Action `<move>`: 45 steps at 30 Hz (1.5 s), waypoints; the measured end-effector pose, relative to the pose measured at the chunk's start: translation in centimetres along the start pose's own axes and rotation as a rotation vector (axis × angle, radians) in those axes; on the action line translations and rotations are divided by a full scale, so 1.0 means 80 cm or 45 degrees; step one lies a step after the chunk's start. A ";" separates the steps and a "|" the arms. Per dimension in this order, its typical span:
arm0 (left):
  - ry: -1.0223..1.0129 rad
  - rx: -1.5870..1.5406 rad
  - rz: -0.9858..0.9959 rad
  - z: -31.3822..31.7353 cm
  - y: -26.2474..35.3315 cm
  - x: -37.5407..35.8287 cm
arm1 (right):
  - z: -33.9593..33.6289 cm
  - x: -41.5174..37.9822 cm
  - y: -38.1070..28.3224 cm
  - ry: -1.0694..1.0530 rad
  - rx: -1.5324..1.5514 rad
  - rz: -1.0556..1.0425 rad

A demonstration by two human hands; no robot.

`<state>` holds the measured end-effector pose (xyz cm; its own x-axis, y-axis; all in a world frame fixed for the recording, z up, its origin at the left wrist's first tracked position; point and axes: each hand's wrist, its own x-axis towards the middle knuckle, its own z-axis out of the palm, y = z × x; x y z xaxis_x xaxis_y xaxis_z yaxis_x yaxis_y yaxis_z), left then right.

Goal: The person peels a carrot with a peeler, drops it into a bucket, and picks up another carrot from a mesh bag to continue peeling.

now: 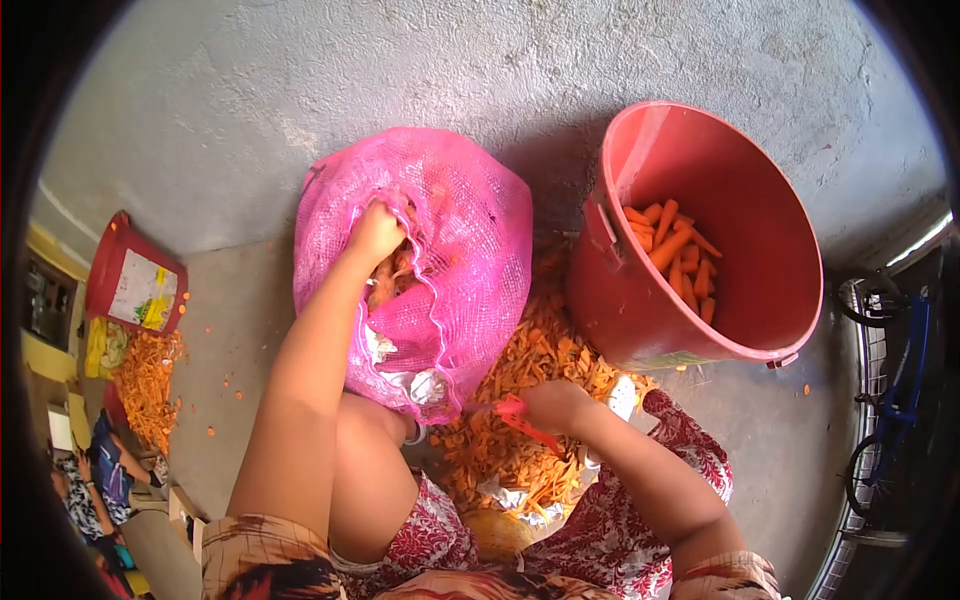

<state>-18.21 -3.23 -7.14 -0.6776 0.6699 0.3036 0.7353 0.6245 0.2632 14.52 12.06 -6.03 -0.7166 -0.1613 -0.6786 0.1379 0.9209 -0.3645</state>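
Observation:
My left hand (378,233) reaches into the opening of a pink mesh sack (480,220); its fingers are hidden among the unpeeled carrots (383,285) inside. In my right hand (556,408) is a red peeler (522,418), held over a heap of orange peelings (540,355) on the floor between my legs. Peeled carrots (672,245) lie in the large red bucket (765,300), to the right of the sack.
A grey wall (480,60) rises behind the sack and bucket. At the left are another red bucket (108,265), more peelings (148,385) and other people (115,460) seated. A blue bicycle (900,390) stands at the far right.

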 end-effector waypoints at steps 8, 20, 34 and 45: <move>-0.156 -0.327 -0.428 0.029 0.013 0.022 | 0.007 -0.011 0.009 -0.080 -0.005 0.015; 0.490 -1.716 -0.808 0.085 -0.048 0.022 | -0.011 -0.023 0.019 -0.022 0.054 -0.013; -0.637 -2.822 -1.066 -0.093 0.200 -0.167 | -0.110 -0.051 -0.009 1.334 1.181 -0.241; -0.776 -2.940 -0.897 -0.087 0.281 -0.158 | -0.106 -0.033 -0.075 1.819 1.198 -0.372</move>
<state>6.94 -0.44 1.34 -0.3422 0.8976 -0.2777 -0.8921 -0.2176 0.3960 9.79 9.94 3.34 -0.7070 0.6225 0.3357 -0.1499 0.3320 -0.9313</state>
